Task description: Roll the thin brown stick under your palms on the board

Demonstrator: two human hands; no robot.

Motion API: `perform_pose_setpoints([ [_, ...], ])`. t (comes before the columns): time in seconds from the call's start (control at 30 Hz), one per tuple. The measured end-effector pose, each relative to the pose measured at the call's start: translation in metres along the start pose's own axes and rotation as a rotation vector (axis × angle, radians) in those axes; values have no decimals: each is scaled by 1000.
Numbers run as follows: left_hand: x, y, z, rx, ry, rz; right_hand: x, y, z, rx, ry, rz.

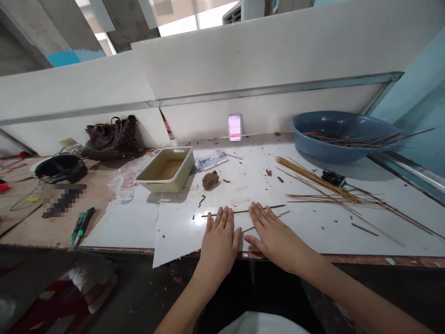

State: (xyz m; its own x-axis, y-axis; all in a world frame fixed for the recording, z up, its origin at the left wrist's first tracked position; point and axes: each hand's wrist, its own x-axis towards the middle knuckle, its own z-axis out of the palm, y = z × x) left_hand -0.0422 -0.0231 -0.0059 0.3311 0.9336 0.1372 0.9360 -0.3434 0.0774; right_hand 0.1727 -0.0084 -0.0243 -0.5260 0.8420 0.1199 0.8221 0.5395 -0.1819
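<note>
My left hand point(219, 241) lies flat on the white board, fingers stretched out, its fingertips over a thin brown coated stick point(241, 211). Farther right along the same stick rests my right hand point(274, 235), also flat with fingers extended. Parts of the stick under the fingers are hidden. A second thin stick point(248, 229) runs slantwise between the hands and partly beneath the right one. Beyond my left hand sits a lump of brown dough-like paste point(210, 180), with small crumbs around it. Loose thin bamboo-coloured sticks point(316, 178) lie in a bundle to the right.
A cream plastic bin point(158, 186) stands left of the paste. The blue basin point(333, 150) at back right holds long sticks that jut over its rim. A phone point(235, 127) leans on the partition. Green-handled cutters point(82, 225) and a dark handbag point(113, 141) are at left.
</note>
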Motion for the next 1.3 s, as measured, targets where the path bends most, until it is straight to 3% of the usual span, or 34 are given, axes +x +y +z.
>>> perform_pose_setpoints([
  [0.17, 34, -8, -6, -4, -88, -47, 39, 25, -8, 12, -114, -23],
  [0.37, 57, -9, -8, -8, -124, -97, 63, 37, -11, 9, -100, -16],
  [0.67, 1, 1, -7, -3, -110, -36, 8, 19, -2, -7, -6, -95],
  [0.77, 4, 0, -9, -19, -137, -33, 11, 21, -5, 2, -47, -84],
  [0.93, 40, -6, -15, -37, -191, -77, 45, 31, -15, 35, -100, -25],
  [1.0, 43, -6, -15, -31, -173, -92, 48, 30, -16, 32, -98, -12],
  [1.2, -1, 2, -7, -42, -69, -55, 5, 12, -4, -19, -35, -50],
  [1.3, -4, 3, -6, -33, -47, -50, 0, 11, -1, -21, -4, -60],
])
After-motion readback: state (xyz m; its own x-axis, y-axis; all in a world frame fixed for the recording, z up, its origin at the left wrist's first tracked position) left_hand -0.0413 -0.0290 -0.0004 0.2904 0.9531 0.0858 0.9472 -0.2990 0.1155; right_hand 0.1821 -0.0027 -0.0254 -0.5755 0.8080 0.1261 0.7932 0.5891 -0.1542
